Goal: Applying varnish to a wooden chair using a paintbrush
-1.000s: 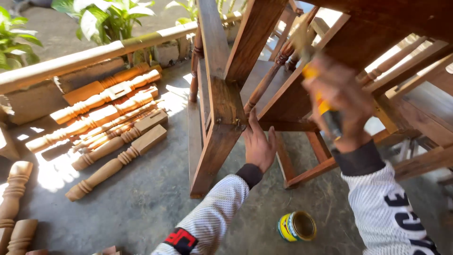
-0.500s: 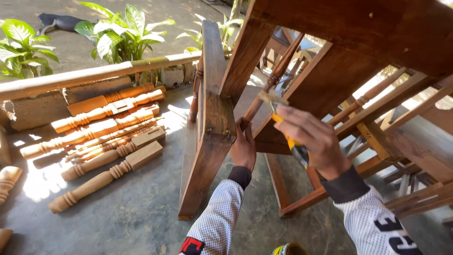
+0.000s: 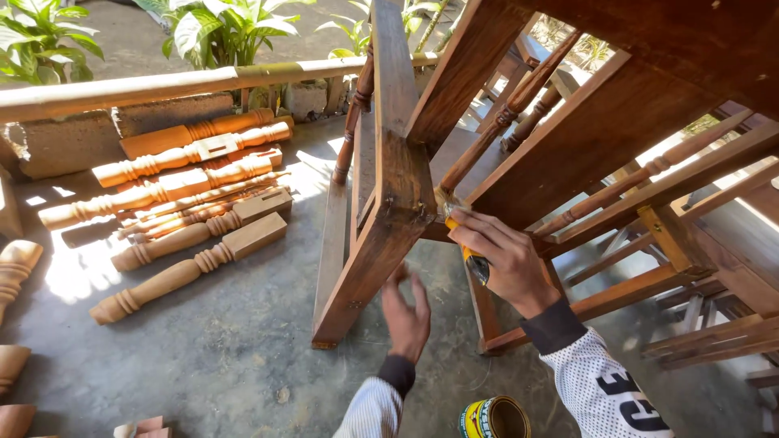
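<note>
A dark stained wooden furniture frame (image 3: 406, 186) with turned spindles stands tipped up in front of me. My right hand (image 3: 503, 259) grips a paintbrush (image 3: 464, 243) with a yellow and black handle. Its bristles touch the frame's thick post where a rail joins it. My left hand (image 3: 406, 312) hovers just below that post with fingers spread, holding nothing and touching nothing. Both arms wear white dotted sleeves with black cuffs.
An opened yellow tin (image 3: 492, 418) sits on the concrete floor near my arms. Several unstained turned wooden legs (image 3: 187, 215) lie in a pile to the left. A low wall rail (image 3: 162, 85) and green plants (image 3: 219, 28) lie beyond. More frame rails (image 3: 690, 243) crowd the right.
My right hand brought the brush down from high up to the joint on the post. My left hand came off the post and now hangs free below it. The view moved closer.
</note>
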